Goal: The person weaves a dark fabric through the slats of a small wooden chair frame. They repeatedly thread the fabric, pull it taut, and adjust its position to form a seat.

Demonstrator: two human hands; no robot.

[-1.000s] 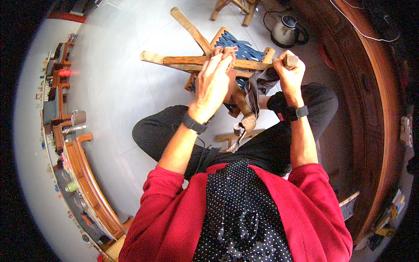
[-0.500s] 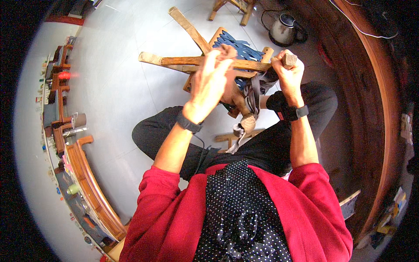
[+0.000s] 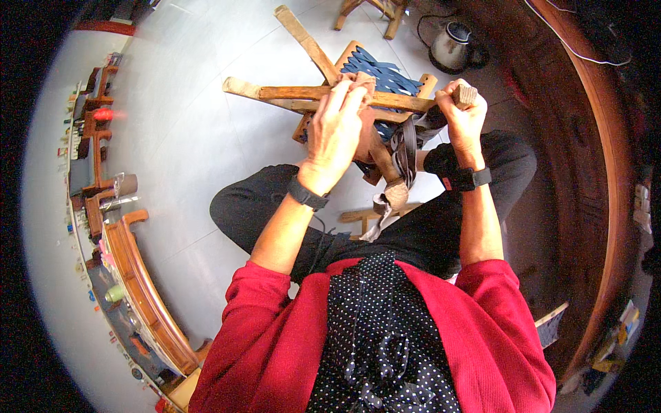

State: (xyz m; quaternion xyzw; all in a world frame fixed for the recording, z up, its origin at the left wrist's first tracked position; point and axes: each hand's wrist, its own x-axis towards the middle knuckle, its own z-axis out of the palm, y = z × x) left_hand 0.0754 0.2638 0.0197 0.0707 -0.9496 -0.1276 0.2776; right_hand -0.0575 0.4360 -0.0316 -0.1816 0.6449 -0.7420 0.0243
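Note:
A wooden stool (image 3: 296,93) with blue woven straps (image 3: 385,77) for a seat is tipped over in front of me, its legs pointing left and toward me. My left hand (image 3: 330,141) is closed on a brownish-pink cloth (image 3: 366,84), pressed against the stool's crosswise bar. My right hand (image 3: 463,122) wraps round the leg at the right, whose squared end (image 3: 465,96) sticks out above the fist. Dark and grey fabric strips (image 3: 405,148) hang from the frame beside that hand and reach a rounded leg end (image 3: 394,194).
My bent knees (image 3: 255,199) flank the stool on a pale tiled floor (image 3: 186,138). An electric kettle (image 3: 452,48) stands at the far right, near another wooden stool (image 3: 389,20). Dark wooden furniture (image 3: 564,172) borders the right; a long wooden cabinet (image 3: 148,289) lines the left.
My left hand, blurred by motion before, shows sharper now, with its cloth still on the same bar. The right hand keeps its hold. The whole view has shifted slightly.

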